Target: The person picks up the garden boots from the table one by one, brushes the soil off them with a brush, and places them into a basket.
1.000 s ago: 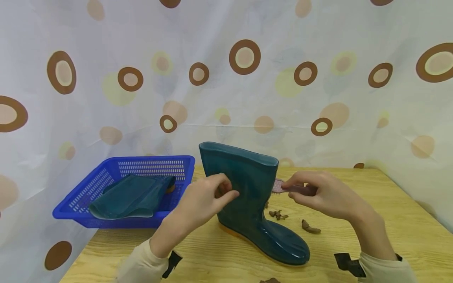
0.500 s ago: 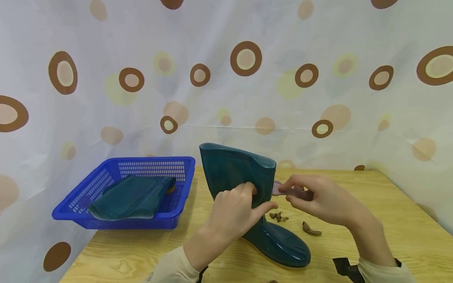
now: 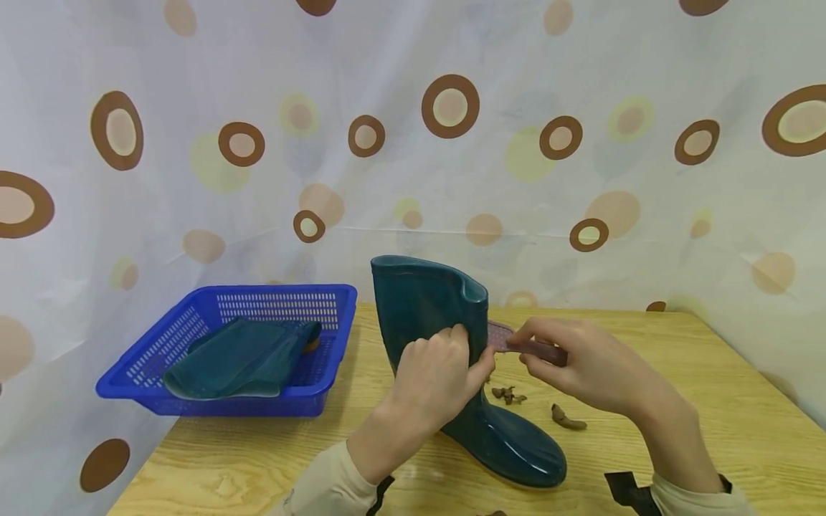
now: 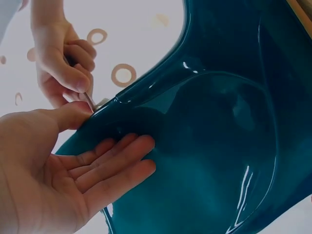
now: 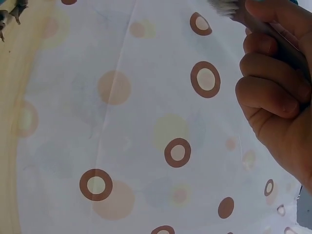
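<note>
A dark green rain boot (image 3: 419, 297) stands on the table with its toe toward the near right. My left hand (image 3: 429, 380) grips the shaft around its middle, fingers along the near side and thumb at the front edge, and the rubber dents inward near the top. In the left wrist view those fingers (image 4: 117, 165) lie on the glossy boot. My right hand (image 3: 594, 365) pinches the handle of a mauve brush (image 3: 498, 335), whose head is at the shaft's front edge, partly hidden behind it. Its pale bristles (image 5: 225, 7) show in the right wrist view.
A blue plastic basket (image 3: 226, 408) on the left holds another dark green boot (image 3: 241, 358), its shaft lying over the near rim. Brown clumps (image 3: 508, 395) and a curved brown piece (image 3: 568, 418) lie on the wooden table (image 3: 645, 344). A patterned curtain hangs behind.
My left hand has moved right onto the shaft and grips it, denting the boot's top front edge inward. My right hand has shifted slightly left with the brush.
</note>
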Action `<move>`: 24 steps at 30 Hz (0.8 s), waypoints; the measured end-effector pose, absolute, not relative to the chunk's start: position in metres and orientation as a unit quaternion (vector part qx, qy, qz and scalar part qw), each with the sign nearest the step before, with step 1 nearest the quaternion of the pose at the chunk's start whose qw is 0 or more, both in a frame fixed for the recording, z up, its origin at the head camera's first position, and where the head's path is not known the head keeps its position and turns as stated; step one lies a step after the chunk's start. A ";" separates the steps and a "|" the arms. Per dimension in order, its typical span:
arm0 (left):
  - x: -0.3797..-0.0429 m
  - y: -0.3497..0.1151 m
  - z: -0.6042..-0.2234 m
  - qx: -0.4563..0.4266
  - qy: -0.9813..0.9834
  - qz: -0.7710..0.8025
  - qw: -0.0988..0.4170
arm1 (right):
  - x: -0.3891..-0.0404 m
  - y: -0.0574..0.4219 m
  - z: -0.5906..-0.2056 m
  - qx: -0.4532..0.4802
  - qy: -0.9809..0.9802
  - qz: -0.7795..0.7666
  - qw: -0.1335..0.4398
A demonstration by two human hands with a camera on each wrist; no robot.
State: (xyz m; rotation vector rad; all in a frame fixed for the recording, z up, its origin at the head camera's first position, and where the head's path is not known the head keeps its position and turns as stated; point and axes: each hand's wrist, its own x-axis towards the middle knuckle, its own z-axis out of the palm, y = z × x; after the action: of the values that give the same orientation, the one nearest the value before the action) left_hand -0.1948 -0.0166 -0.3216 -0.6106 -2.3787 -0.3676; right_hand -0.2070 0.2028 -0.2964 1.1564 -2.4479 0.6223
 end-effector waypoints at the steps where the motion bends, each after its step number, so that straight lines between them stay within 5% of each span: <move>1: -0.195 -0.017 -0.321 -0.236 -0.907 -0.144 0.317 | -0.208 0.203 -0.297 0.409 -0.867 0.218 0.183; 13: -0.201 -0.031 -0.312 -0.254 -0.907 -0.269 0.200 | -0.215 0.208 -0.300 0.399 -0.871 0.219 0.182; 24: -0.202 -0.049 -0.299 -0.254 -0.902 -0.315 0.153 | -0.217 0.223 -0.296 0.408 -0.860 0.250 0.178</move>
State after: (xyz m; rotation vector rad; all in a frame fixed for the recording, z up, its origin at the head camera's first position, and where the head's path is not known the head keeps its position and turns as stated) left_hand -0.2016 -0.0489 -0.2993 -0.7290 -2.5861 -0.9033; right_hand -0.2172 0.2232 -0.2959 1.1548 -2.4315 0.7064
